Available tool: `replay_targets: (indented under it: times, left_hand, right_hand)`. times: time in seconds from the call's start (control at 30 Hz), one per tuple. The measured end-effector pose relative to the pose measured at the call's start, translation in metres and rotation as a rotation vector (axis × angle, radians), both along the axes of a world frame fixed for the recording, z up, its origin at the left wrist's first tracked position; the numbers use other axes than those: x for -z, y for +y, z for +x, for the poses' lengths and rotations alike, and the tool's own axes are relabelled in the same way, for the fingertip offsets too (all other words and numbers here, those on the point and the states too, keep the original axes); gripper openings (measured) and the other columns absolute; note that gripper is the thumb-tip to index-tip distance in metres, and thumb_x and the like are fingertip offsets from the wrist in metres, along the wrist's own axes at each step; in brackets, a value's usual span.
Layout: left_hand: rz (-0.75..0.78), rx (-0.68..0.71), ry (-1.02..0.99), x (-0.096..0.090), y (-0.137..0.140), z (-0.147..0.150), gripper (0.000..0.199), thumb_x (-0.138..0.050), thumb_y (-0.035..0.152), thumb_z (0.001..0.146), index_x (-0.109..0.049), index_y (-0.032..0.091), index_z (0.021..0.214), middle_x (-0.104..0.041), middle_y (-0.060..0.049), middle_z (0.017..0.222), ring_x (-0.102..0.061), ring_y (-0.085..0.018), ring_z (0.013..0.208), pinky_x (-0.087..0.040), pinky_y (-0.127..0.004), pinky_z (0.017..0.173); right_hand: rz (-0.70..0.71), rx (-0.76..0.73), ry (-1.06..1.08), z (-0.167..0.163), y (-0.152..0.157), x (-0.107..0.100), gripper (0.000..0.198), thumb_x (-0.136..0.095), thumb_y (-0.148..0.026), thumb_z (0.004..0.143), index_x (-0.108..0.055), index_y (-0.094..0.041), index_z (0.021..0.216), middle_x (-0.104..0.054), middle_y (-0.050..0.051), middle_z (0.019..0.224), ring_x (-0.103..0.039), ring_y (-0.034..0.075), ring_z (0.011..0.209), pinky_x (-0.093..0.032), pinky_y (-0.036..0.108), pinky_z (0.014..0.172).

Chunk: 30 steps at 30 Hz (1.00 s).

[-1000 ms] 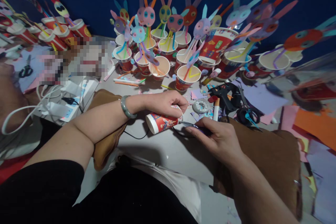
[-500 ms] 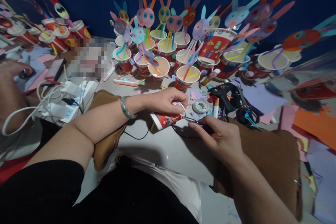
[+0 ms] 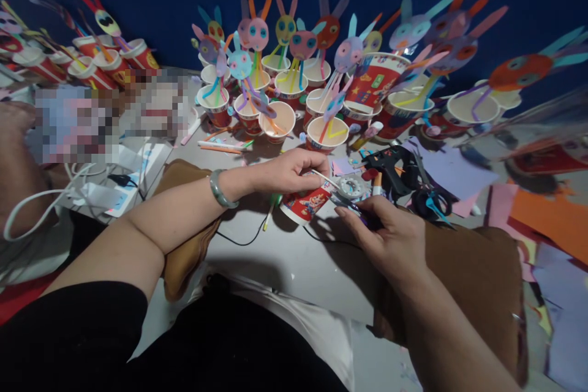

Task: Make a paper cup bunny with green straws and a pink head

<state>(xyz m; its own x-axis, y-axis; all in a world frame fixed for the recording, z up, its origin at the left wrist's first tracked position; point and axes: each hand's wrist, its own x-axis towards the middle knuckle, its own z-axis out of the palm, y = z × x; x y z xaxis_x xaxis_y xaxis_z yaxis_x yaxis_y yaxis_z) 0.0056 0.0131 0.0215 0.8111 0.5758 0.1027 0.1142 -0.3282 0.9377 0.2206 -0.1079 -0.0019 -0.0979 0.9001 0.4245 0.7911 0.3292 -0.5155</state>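
My left hand (image 3: 298,169) grips a red printed paper cup (image 3: 307,202) near its white rim, with the cup tilted on its side just above the table. In my right hand (image 3: 390,226) is a pair of scissors (image 3: 345,201), fingers closed around the dark handles. The blades meet the cup's rim edge on its right side; whether they are open there I cannot make out. Behind the scissors lies a roll of clear tape (image 3: 351,186). A thin straw (image 3: 271,211) lies on the table left of the cup.
Rows of red cups with paper rabbit figures (image 3: 241,64) stand along the back. A black glue gun (image 3: 390,165) and another pair of scissors (image 3: 432,203) lie at the right. Brown cloth pads (image 3: 468,282) flank the work spot. A co-worker's arm (image 3: 18,165) rests at far left.
The cup has turned and shifted a little to the right in my left hand, showing more of its printed side. The scissors have moved slightly right along the rim.
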Motion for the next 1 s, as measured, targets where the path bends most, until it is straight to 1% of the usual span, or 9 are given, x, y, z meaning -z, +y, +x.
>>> replay_targets:
  times: [0.13,0.33,0.47,0.63,0.77,0.9,1.0]
  left_hand:
    - [0.028,-0.002,-0.012,-0.0007,-0.0001,0.0001,0.009,-0.057,0.022,0.083,-0.060,0.014,0.081,-0.060,0.000,0.078,-0.051,-0.009,0.073,-0.043,-0.023,0.073]
    - [0.056,-0.003,-0.006,0.0019,-0.0008,-0.0001,0.011,-0.056,0.021,0.086,-0.063,0.013,0.085,-0.065,-0.002,0.082,-0.055,-0.010,0.076,-0.045,-0.024,0.077]
    - [0.085,0.026,0.005,0.0009,-0.0009,-0.0010,0.013,-0.055,0.021,0.087,-0.065,0.013,0.088,-0.067,-0.003,0.084,-0.056,-0.011,0.077,-0.045,-0.024,0.077]
    - [0.133,0.071,0.020,0.0009,0.0001,-0.0017,0.017,-0.054,0.024,0.089,-0.066,0.013,0.091,-0.068,-0.004,0.087,-0.057,-0.012,0.079,-0.045,-0.025,0.075]
    - [0.170,0.082,0.057,0.0044,-0.0004,-0.0018,0.020,-0.051,0.027,0.092,-0.064,0.012,0.096,-0.066,-0.005,0.087,-0.054,-0.012,0.076,-0.044,-0.025,0.072]
    - [0.250,0.098,0.081,0.0061,-0.0011,-0.0016,0.018,-0.050,0.026,0.094,-0.062,0.013,0.094,-0.064,-0.004,0.084,-0.051,-0.012,0.073,-0.042,-0.025,0.071]
    - [0.290,0.107,0.077,0.0057,-0.0007,-0.0015,0.016,-0.049,0.024,0.094,-0.061,0.013,0.092,-0.063,-0.004,0.082,-0.051,-0.012,0.073,-0.041,-0.026,0.073]
  right_hand:
    - [-0.006,0.035,0.005,0.0005,-0.0004,-0.0003,0.030,-0.069,-0.048,0.088,-0.059,-0.022,0.076,-0.054,-0.005,0.054,-0.043,0.008,0.045,-0.032,0.024,0.048]
    - [-0.010,0.048,0.019,-0.0003,-0.0016,-0.0017,0.030,-0.068,-0.048,0.088,-0.060,-0.021,0.078,-0.057,-0.004,0.057,-0.044,0.009,0.045,-0.033,0.025,0.048]
    - [-0.040,0.042,0.005,-0.0001,-0.0006,-0.0016,0.032,-0.068,-0.049,0.088,-0.059,-0.022,0.076,-0.056,-0.004,0.055,-0.043,0.009,0.044,-0.032,0.025,0.048]
    - [-0.059,0.037,-0.036,0.0030,-0.0005,-0.0001,0.033,-0.067,-0.051,0.088,-0.060,-0.021,0.075,-0.057,-0.003,0.056,-0.047,0.009,0.046,-0.034,0.024,0.048]
    - [-0.110,0.032,-0.060,0.0073,-0.0010,-0.0011,0.035,-0.065,-0.052,0.090,-0.061,-0.021,0.075,-0.060,-0.002,0.058,-0.048,0.010,0.046,-0.034,0.024,0.049]
    - [-0.163,0.011,-0.081,0.0093,-0.0014,-0.0012,0.038,-0.062,-0.055,0.091,-0.063,-0.020,0.077,-0.064,0.000,0.061,-0.050,0.011,0.049,-0.036,0.025,0.051]
    - [-0.112,0.043,-0.156,0.0074,-0.0027,0.0004,0.040,-0.060,-0.057,0.091,-0.065,-0.020,0.080,-0.065,0.001,0.062,-0.052,0.013,0.050,-0.035,0.026,0.052]
